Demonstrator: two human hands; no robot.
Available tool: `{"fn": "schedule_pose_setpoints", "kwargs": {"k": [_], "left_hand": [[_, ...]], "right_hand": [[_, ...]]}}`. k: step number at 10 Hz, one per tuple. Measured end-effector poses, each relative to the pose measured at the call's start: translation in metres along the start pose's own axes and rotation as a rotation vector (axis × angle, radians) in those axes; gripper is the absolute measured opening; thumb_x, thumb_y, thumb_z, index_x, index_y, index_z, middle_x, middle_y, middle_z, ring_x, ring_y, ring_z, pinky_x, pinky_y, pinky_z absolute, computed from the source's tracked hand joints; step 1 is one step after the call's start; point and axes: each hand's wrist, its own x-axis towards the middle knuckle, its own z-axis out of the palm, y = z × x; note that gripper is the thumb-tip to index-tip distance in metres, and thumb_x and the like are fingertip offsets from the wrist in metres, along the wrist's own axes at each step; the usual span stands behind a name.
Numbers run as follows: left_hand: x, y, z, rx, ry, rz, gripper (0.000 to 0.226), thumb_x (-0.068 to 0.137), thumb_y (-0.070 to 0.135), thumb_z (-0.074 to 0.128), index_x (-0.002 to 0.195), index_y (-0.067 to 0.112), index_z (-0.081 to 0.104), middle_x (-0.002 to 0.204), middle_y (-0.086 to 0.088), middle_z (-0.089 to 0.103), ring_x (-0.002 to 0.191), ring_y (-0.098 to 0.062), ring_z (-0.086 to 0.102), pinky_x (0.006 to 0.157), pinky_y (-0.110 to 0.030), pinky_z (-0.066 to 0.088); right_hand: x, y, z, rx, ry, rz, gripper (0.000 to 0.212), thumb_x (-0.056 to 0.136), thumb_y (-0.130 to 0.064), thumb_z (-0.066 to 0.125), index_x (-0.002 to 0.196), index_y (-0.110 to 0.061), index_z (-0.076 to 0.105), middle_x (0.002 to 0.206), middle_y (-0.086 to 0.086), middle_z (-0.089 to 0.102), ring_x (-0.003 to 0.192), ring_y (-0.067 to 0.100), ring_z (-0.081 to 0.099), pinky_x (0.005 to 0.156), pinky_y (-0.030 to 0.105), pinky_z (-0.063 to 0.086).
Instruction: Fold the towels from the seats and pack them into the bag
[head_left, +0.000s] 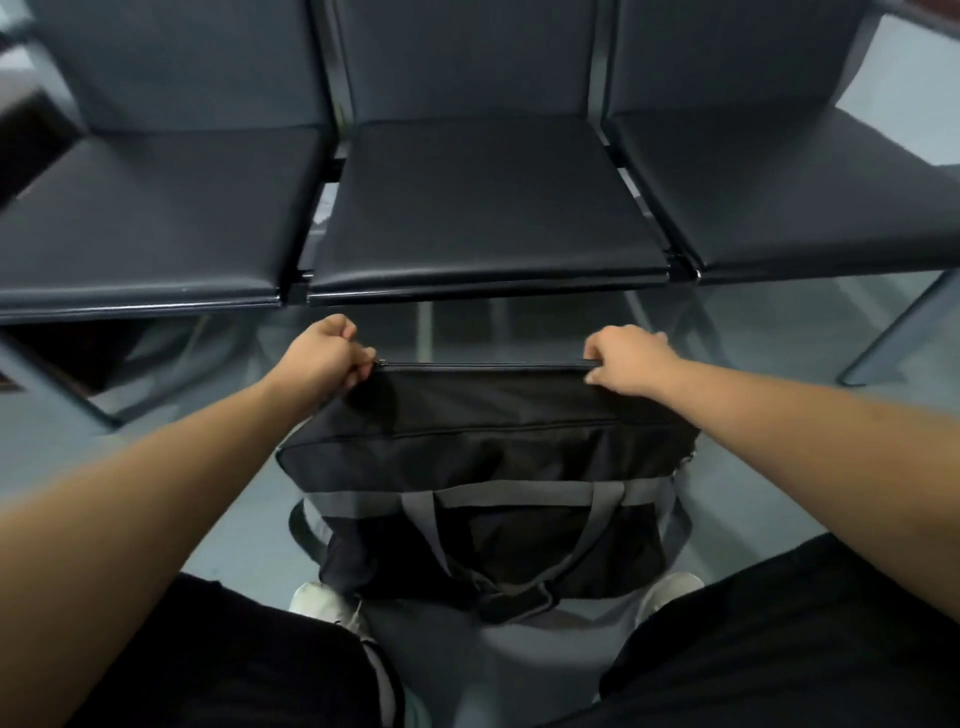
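A black duffel bag with grey straps stands on the floor between my feet, in front of the seats. Its top zipper runs shut along the upper edge. My left hand pinches the left end of the bag's top at the zipper. My right hand pinches the right end of the zipper line. The two hands stretch the top edge taut between them. No towel shows on the three seats or outside the bag.
Three dark padded seats joined in a row stand just beyond the bag, with metal legs at the right. Grey floor surrounds the bag. My white shoes flank its lower corners.
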Motion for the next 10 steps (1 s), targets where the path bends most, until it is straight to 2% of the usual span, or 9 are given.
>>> {"fn": "schedule_pose_setpoints", "kwargs": {"k": [1, 2, 3, 4, 6, 7, 8, 9, 10], "left_hand": [[-0.004, 0.001, -0.001, -0.063, 0.002, 0.007, 0.043, 0.095, -0.008, 0.050, 0.075, 0.022, 0.028, 0.057, -0.009, 0.047, 0.033, -0.011, 0.034, 0.031, -0.015, 0.019], [-0.007, 0.001, -0.003, -0.110, -0.020, 0.016, 0.043, 0.094, -0.010, 0.050, 0.073, 0.021, 0.029, 0.050, -0.005, 0.049, 0.041, -0.017, 0.034, 0.036, -0.021, 0.023], [-0.008, -0.002, -0.008, -0.092, -0.035, 0.015, 0.043, 0.092, -0.009, 0.052, 0.073, 0.021, 0.029, 0.053, -0.007, 0.050, 0.042, -0.016, 0.034, 0.041, -0.023, 0.026], [-0.006, -0.011, -0.019, -0.128, -0.024, -0.007, 0.043, 0.092, -0.010, 0.052, 0.074, 0.021, 0.028, 0.056, -0.009, 0.049, 0.043, -0.017, 0.036, 0.040, -0.022, 0.028], [0.003, -0.054, -0.063, -0.264, 0.100, -0.129, 0.046, 0.093, -0.011, 0.053, 0.074, 0.022, 0.027, 0.050, -0.006, 0.053, 0.047, -0.019, 0.040, 0.043, -0.023, 0.028], [0.011, -0.082, -0.073, -0.135, 0.165, -0.228, 0.042, 0.096, -0.008, 0.053, 0.077, 0.021, 0.030, 0.064, -0.010, 0.056, 0.059, -0.021, 0.046, 0.056, -0.031, 0.037], [0.014, -0.104, -0.075, 0.123, 0.236, -0.307, 0.031, 0.093, -0.003, 0.058, 0.078, 0.015, 0.038, 0.074, -0.018, 0.062, 0.061, -0.025, 0.050, 0.059, -0.033, 0.043], [0.020, -0.119, -0.073, 0.252, 0.245, -0.313, 0.026, 0.091, 0.000, 0.059, 0.077, 0.012, 0.040, 0.075, -0.021, 0.066, 0.060, -0.027, 0.053, 0.061, -0.033, 0.046], [0.023, -0.118, -0.069, 0.392, 0.229, -0.293, 0.018, 0.092, 0.008, 0.061, 0.085, 0.008, 0.044, 0.089, -0.021, 0.068, 0.076, -0.032, 0.060, 0.068, -0.035, 0.046]], "right_hand": [[-0.005, -0.074, -0.014, 0.256, 0.026, -0.267, 0.040, 0.090, -0.047, 0.071, 0.122, -0.023, 0.070, 0.119, 0.000, 0.072, 0.113, 0.023, 0.065, 0.101, 0.040, 0.050], [-0.011, -0.148, -0.005, 0.289, 0.020, -0.402, 0.036, 0.093, -0.042, 0.070, 0.122, -0.020, 0.071, 0.122, 0.002, 0.071, 0.114, 0.026, 0.064, 0.098, 0.040, 0.051], [-0.012, -0.186, 0.011, 0.273, 0.103, -0.363, 0.018, 0.098, -0.027, 0.066, 0.111, -0.015, 0.071, 0.114, 0.006, 0.067, 0.106, 0.031, 0.063, 0.087, 0.038, 0.051], [-0.010, -0.189, 0.017, 0.303, 0.181, -0.316, 0.007, 0.099, -0.017, 0.063, 0.095, -0.014, 0.068, 0.104, 0.003, 0.063, 0.097, 0.029, 0.063, 0.081, 0.036, 0.050], [-0.007, -0.169, 0.018, 0.330, 0.251, -0.325, 0.008, 0.098, -0.017, 0.063, 0.096, -0.013, 0.070, 0.104, 0.002, 0.065, 0.095, 0.027, 0.062, 0.078, 0.031, 0.043], [-0.005, -0.171, 0.024, 0.346, 0.287, -0.324, 0.008, 0.098, -0.016, 0.063, 0.096, -0.012, 0.069, 0.101, 0.001, 0.064, 0.093, 0.026, 0.061, 0.074, 0.030, 0.036], [-0.003, -0.172, 0.029, 0.370, 0.330, -0.304, 0.006, 0.097, -0.016, 0.063, 0.095, -0.013, 0.069, 0.102, 0.000, 0.064, 0.094, 0.025, 0.061, 0.074, 0.029, 0.034], [0.000, -0.174, 0.032, 0.376, 0.334, -0.290, 0.007, 0.098, -0.019, 0.063, 0.096, -0.015, 0.069, 0.104, -0.003, 0.065, 0.095, 0.023, 0.060, 0.076, 0.030, 0.034], [0.004, -0.177, 0.034, 0.363, 0.300, -0.268, 0.009, 0.099, -0.021, 0.062, 0.097, -0.017, 0.070, 0.105, -0.003, 0.064, 0.092, 0.021, 0.057, 0.077, 0.030, 0.035]]}}
